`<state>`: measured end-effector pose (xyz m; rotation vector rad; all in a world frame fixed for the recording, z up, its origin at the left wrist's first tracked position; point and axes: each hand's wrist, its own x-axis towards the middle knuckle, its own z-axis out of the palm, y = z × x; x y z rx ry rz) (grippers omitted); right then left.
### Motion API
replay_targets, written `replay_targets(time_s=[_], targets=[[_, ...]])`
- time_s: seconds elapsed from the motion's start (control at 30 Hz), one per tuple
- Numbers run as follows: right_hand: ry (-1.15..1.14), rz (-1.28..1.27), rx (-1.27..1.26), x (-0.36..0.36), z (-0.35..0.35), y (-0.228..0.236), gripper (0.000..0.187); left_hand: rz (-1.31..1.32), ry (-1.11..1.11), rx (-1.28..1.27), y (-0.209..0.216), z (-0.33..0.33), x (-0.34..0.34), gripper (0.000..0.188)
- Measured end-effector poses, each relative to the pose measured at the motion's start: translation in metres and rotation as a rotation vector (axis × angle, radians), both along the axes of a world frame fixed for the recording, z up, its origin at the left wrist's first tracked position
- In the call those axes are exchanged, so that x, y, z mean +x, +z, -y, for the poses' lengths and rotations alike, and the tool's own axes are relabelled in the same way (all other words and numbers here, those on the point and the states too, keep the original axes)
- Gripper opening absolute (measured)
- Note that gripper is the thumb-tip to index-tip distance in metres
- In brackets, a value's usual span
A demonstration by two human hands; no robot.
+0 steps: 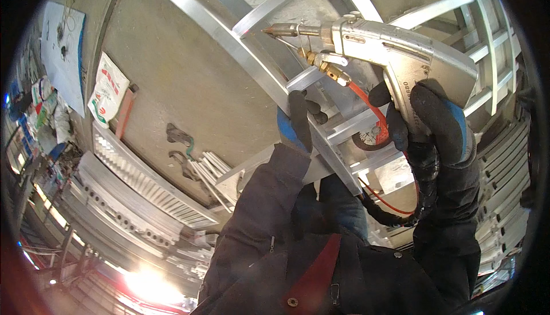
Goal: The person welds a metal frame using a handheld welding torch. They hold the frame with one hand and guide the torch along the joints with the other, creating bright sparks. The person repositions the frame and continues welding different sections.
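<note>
My right hand [438, 117], in a dark glove with a blue back, is wrapped round the handle of a silver welding gun [395, 45]. The gun's pointed nozzle faces left and stops close to a joint of an aluminium ladder-like frame [252, 65]. Brass fittings [329, 68] and a thin red hose [366, 97] hang beneath its barrel, and a black-wrapped cable [425, 192] trails from the handle. My left hand [298, 120], gloved the same way, is closed on the frame's near rail. Whether the nozzle touches the metal I cannot tell.
More aluminium framing [487, 45] stands at the right. On the floor at left lie a white printed bag [109, 88], a slatted aluminium panel [154, 174], thin pale rods [209, 171] and a dark clamp-like tool [180, 137]. Stacked aluminium profiles [114, 206] fill the lower left.
</note>
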<state>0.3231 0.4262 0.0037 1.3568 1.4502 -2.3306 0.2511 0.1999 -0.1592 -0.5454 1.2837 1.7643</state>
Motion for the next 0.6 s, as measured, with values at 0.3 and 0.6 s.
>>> replay_targets(time_s=[0.3, 0.6], targets=[[-0.037, -0.093, -0.213, 0.045, -0.008, -0.028, 0.040, -0.002, -0.091, -0.105, -0.003, 0.004, 0.002, 0.066], [-0.185, -0.107, -0.366, 0.085, 0.010, -0.045, 0.067, 0.026, -0.129, -0.180, 0.003, 0.004, -0.001, 0.064]])
